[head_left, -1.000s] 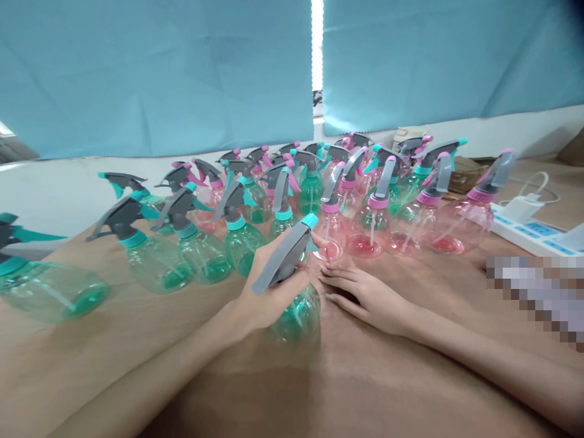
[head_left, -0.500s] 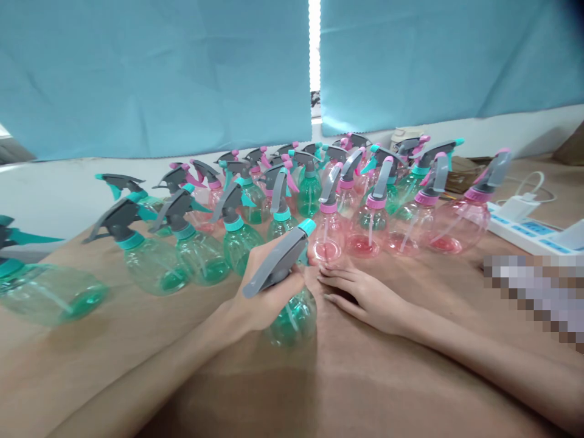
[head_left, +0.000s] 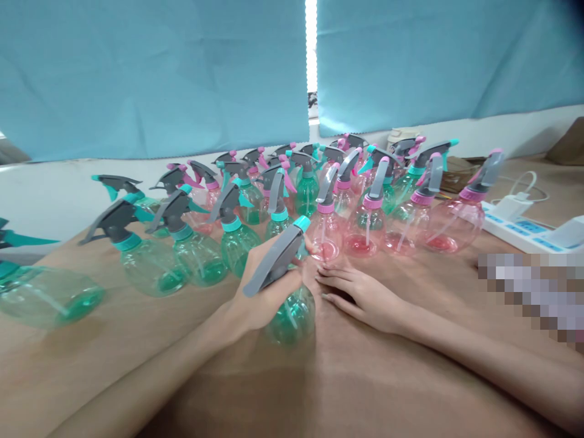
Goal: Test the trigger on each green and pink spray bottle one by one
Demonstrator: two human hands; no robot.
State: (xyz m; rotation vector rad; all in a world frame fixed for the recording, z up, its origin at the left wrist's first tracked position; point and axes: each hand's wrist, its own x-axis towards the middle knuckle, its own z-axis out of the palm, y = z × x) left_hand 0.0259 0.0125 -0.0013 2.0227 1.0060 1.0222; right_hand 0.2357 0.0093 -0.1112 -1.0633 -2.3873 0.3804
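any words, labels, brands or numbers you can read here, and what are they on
No text can be read.
Green spray bottle in the left hand: no label shows.
Power strip: blue marks, too blurred to read.

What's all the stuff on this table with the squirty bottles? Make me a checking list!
Surface: brown table, smooth.
Job's things: green spray bottle with a grey trigger, standing nearest the person.
Clutter: rows of teal-capped bottles on the left and pink bottles on the right, all standing behind it; white power strip at the right.
Grips: left hand shut around the green spray bottle's neck, under the trigger; right hand open, flat on the table beside it.
Cables: white cable looped behind the power strip.
Surroundings: blue curtains with a bright gap between them.
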